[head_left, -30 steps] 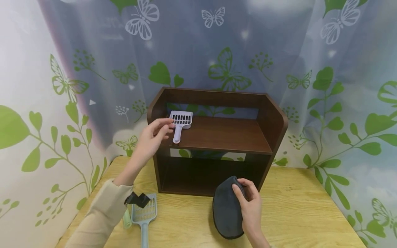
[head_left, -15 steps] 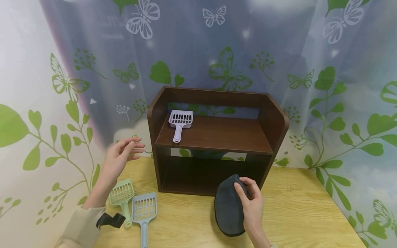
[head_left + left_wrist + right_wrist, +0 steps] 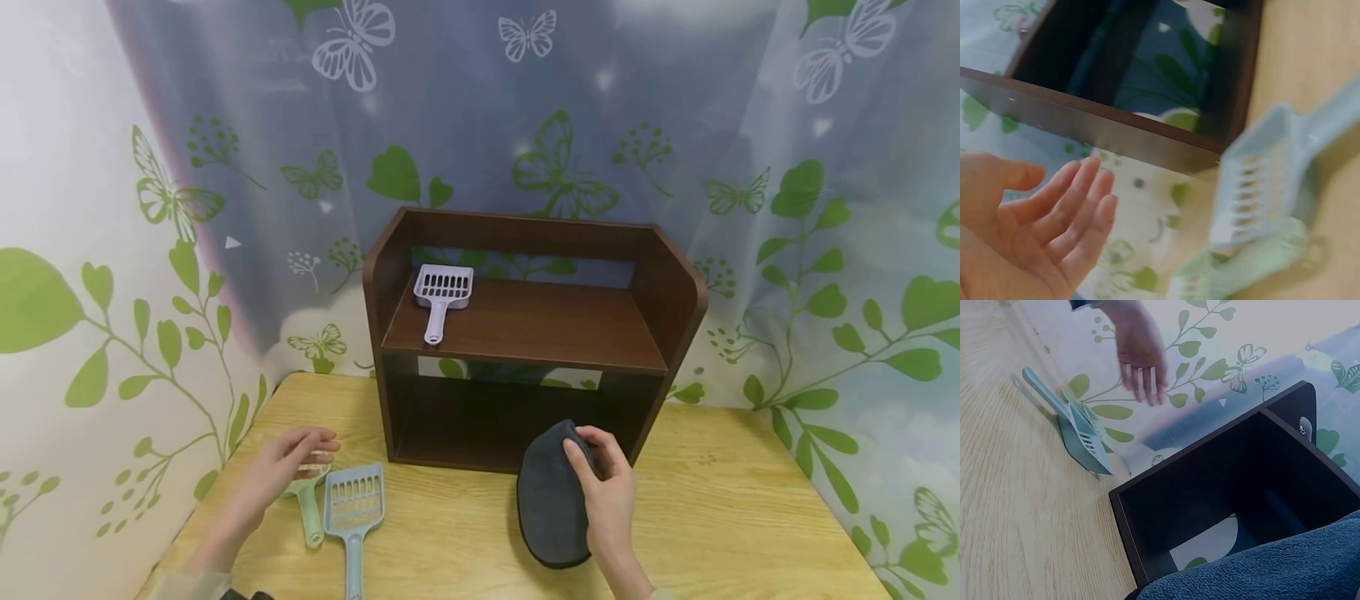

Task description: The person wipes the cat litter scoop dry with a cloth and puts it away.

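My left hand (image 3: 279, 468) hovers by the green litter scoop (image 3: 309, 515), partly covering its slotted head in the head view. In the left wrist view its fingers (image 3: 1075, 219) are relaxed and hold nothing. Beside the green scoop lies a blue-grey litter scoop (image 3: 355, 527) on the table. My right hand (image 3: 611, 496) pinches the upper edge of a dark, oval fabric piece (image 3: 551, 508) in front of the shelf. The right wrist view shows its blue, towel-like surface (image 3: 1272, 569); its exact kind is unclear. A lilac litter scoop (image 3: 436, 321) rests on the upper shelf at the left.
A dark brown two-tier shelf (image 3: 555, 321) stands at the back of the wooden table (image 3: 720, 508). Its raised side panels and back rail frame the upper board. A curtain (image 3: 465, 108) printed with leaves and butterflies hangs behind and at both sides.
My left hand has withdrawn from beside the lilac scoop, moving left and down towards the green scoop. The right hand keeps the dark fabric piece in nearly the same place.
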`<state>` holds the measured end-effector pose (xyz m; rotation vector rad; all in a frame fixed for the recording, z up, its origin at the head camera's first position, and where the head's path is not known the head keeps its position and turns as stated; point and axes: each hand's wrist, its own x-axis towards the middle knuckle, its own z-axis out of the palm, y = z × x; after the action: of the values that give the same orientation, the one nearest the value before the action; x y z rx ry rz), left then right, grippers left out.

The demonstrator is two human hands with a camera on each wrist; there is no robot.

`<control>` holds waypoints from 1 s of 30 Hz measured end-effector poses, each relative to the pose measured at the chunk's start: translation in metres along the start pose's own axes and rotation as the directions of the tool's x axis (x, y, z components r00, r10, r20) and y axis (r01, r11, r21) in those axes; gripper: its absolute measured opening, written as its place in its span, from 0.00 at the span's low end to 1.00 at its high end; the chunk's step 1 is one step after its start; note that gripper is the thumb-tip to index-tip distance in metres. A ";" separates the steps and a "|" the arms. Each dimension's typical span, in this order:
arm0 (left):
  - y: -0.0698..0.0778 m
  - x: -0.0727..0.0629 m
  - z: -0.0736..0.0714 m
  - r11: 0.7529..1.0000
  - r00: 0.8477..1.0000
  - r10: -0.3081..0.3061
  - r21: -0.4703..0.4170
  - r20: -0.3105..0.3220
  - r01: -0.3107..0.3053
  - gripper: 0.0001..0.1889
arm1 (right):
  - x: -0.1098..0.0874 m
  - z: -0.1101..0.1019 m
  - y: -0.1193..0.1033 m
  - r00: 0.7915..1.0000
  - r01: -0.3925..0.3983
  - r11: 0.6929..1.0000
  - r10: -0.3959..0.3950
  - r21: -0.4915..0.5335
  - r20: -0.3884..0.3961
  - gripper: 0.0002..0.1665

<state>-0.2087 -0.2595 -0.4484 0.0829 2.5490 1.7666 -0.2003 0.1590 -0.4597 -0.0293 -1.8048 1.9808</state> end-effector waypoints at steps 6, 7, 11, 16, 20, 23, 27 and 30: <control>-0.028 -0.015 0.005 0.997 0.983 -0.077 0.010 0.166 0.077 0.24 | -0.001 0.002 0.001 1.000 0.001 1.000 -0.001 0.006 0.011 0.15; -0.032 -0.018 0.005 0.996 0.977 -0.086 0.014 0.195 0.085 0.24 | -0.001 0.002 0.001 1.000 0.000 1.000 0.000 0.008 0.013 0.15; -0.046 -0.031 0.006 0.991 0.947 -0.132 0.027 0.294 0.130 0.24 | -0.001 0.003 0.001 1.000 0.000 1.000 0.000 0.013 0.017 0.15; -0.059 -0.044 0.010 0.979 0.908 -0.199 0.046 0.368 0.197 0.24 | -0.001 0.003 0.001 1.000 0.001 1.000 -0.002 0.011 0.020 0.15; -0.069 -0.051 0.016 0.969 0.876 -0.232 0.024 0.423 0.245 0.25 | -0.001 0.004 0.001 1.000 0.000 1.000 -0.001 0.012 0.022 0.15; -0.077 -0.052 0.022 0.957 0.864 -0.241 -0.039 0.441 0.287 0.25 | -0.001 0.004 0.001 1.000 -0.004 1.000 0.003 0.013 0.023 0.15; -0.083 -0.048 0.029 0.934 0.864 -0.260 -0.117 0.430 0.339 0.27 | -0.002 0.004 0.001 1.000 -0.010 1.000 0.010 0.010 0.025 0.15; -0.083 -0.046 0.032 0.918 0.864 -0.275 -0.153 0.423 0.367 0.28 | -0.002 0.005 0.001 1.000 -0.013 1.000 0.013 0.004 0.024 0.15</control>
<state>-0.1627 -0.2621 -0.5370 -0.0001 1.9356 1.6908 -0.1999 0.1535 -0.4605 -0.0162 -1.8199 2.0018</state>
